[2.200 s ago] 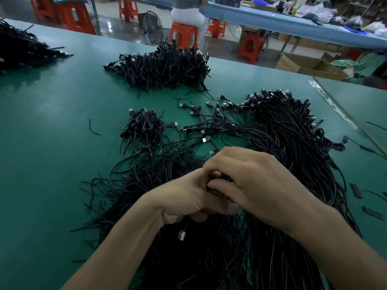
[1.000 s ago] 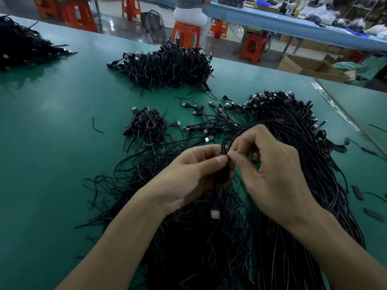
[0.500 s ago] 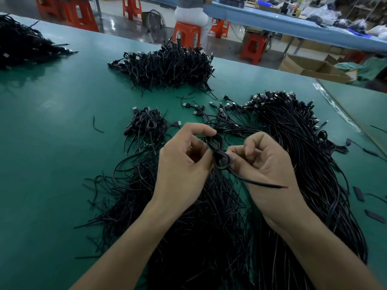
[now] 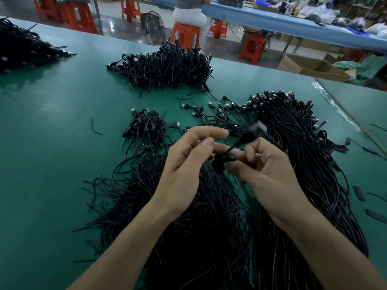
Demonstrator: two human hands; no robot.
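Between my two hands hangs a small coiled black USB cable (image 4: 218, 163), held above a big heap of loose black cables (image 4: 209, 227). My right hand (image 4: 266, 172) pinches the coil's strand with thumb and fingertips; the plug end (image 4: 254, 130) sticks up beyond it, blurred by motion. My left hand (image 4: 186, 162) sits just left of the coil with fingers loosely curved, thumb and forefinger near it; whether they grip it is unclear. A small pile of coiled cables (image 4: 146, 126) lies to the left, a larger one (image 4: 165, 68) farther back.
The green table (image 4: 48, 143) carries another cable heap (image 4: 23, 47) at far left and black strips (image 4: 359, 192) at right. Beyond the far edge are orange stools (image 4: 185, 35), a seated person (image 4: 189, 11), a cardboard box (image 4: 310, 66) and a blue bench (image 4: 293, 24).
The cable was wound into a small coil and lifted off the heap. Since half a second ago my left hand has loosened, and the plug end has swung up past my right hand.
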